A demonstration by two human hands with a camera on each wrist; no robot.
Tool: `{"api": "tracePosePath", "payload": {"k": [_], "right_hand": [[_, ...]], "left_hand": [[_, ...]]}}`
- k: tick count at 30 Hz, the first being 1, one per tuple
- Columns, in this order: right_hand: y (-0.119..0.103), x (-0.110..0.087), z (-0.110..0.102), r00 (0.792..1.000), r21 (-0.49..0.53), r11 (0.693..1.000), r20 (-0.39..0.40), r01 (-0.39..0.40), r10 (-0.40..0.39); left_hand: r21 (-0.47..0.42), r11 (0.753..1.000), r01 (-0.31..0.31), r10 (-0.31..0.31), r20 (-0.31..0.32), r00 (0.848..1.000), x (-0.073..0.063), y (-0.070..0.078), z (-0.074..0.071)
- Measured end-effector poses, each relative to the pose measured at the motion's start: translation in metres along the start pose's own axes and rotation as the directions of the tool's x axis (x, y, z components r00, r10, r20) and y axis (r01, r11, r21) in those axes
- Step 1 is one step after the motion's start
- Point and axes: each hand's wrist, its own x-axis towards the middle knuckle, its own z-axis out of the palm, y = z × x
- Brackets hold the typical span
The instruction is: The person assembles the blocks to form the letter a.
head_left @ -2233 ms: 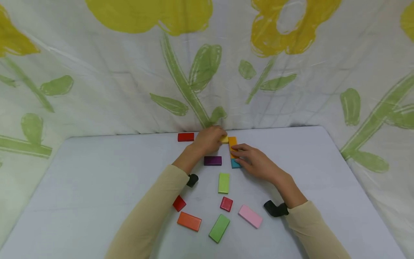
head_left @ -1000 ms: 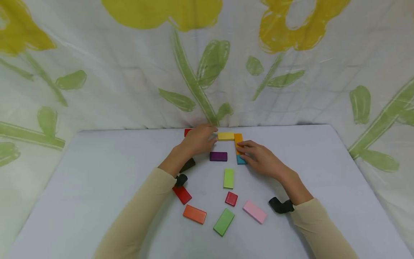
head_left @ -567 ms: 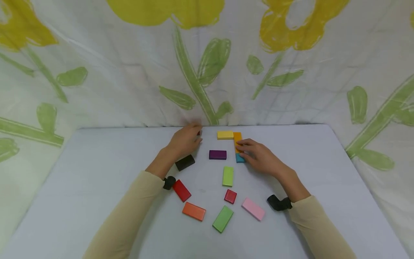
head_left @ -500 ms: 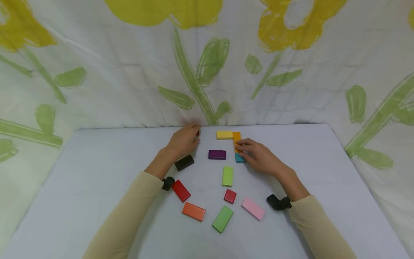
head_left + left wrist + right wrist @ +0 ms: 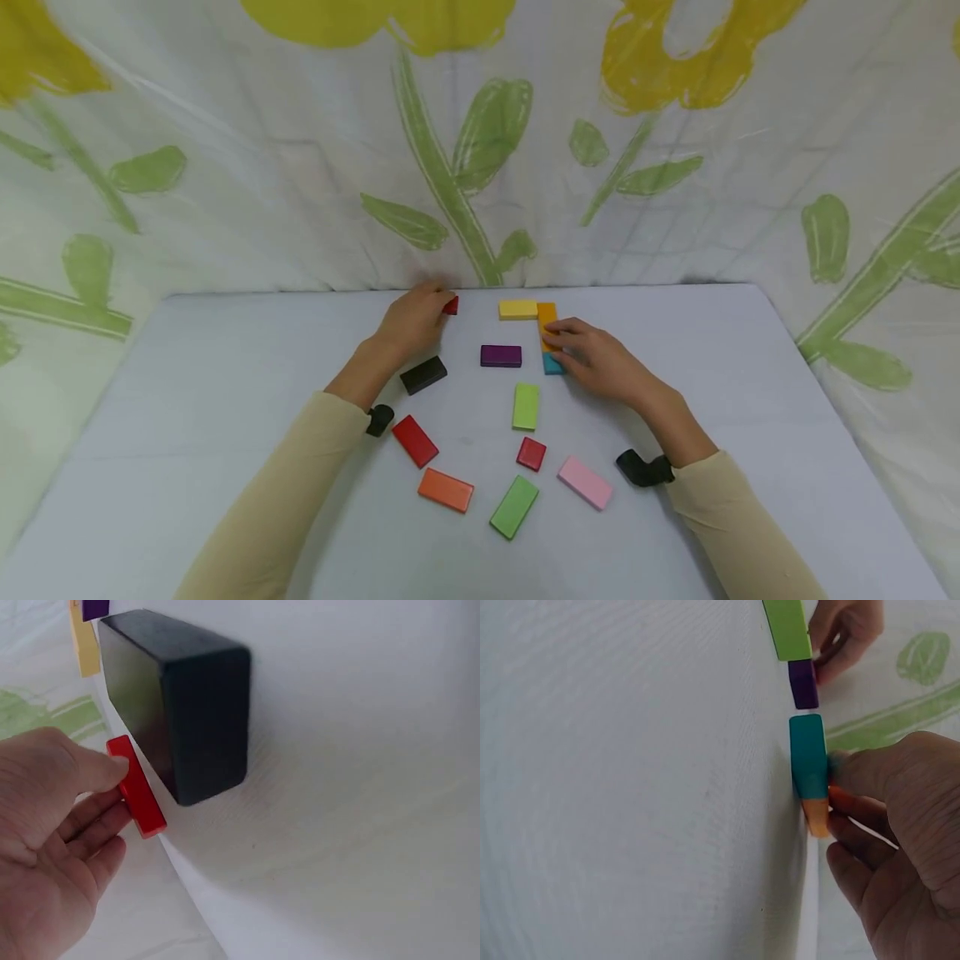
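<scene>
My left hand (image 5: 411, 323) is at the far edge of the table. It pinches a red block (image 5: 137, 787), thumb on top and fingers along its far side; the hand covers most of this block in the head view. My right hand (image 5: 600, 360) rests its fingertips on an orange block (image 5: 547, 317) and its thumb on a teal block (image 5: 552, 364). These two lie end to end. A yellow block (image 5: 517, 310) meets the upper left side of the orange one. Between the hands lies a purple block (image 5: 501, 356), and a black block (image 5: 202, 720) lies just below my left hand.
Nearer to me lie a lime block (image 5: 526, 407), a small red block (image 5: 531, 454), a pink block (image 5: 585, 482), a green block (image 5: 514, 507), an orange-red block (image 5: 446, 490) and another red block (image 5: 416, 442). A flower-patterned curtain (image 5: 300, 208) hangs behind the table.
My left hand has let go of the yellow block and moved left to the red block at the far edge, which it now pinches. My right hand has stayed on the orange and teal blocks.
</scene>
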Motion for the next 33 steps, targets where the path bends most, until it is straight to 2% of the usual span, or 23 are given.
{"api": "tracePosePath", "payload": {"k": [4,18,30,33], "right_hand": [[-0.001,0.001,0.001,1.000,0.007,1.000,-0.001,-0.001,0.001],[0.000,0.002,-0.001,1.000,0.008,1.000,0.007,-0.001,0.001],[0.002,0.000,0.000,1.000,0.014,1.000,0.010,-0.010,0.010],[0.001,0.001,0.000,1.000,0.015,1.000,0.012,-0.012,0.012]], "left_hand": [[-0.011,1.000,-0.013,0.013,-0.023,1.000,0.001,-0.002,-0.003],[-0.004,1.000,-0.007,0.007,0.018,1.000,0.011,-0.003,-0.007],[-0.075,0.997,-0.022,0.026,0.047,0.999,0.017,0.021,-0.005],[-0.076,0.997,-0.023,0.026,0.036,0.999,0.021,0.026,-0.005]]}}
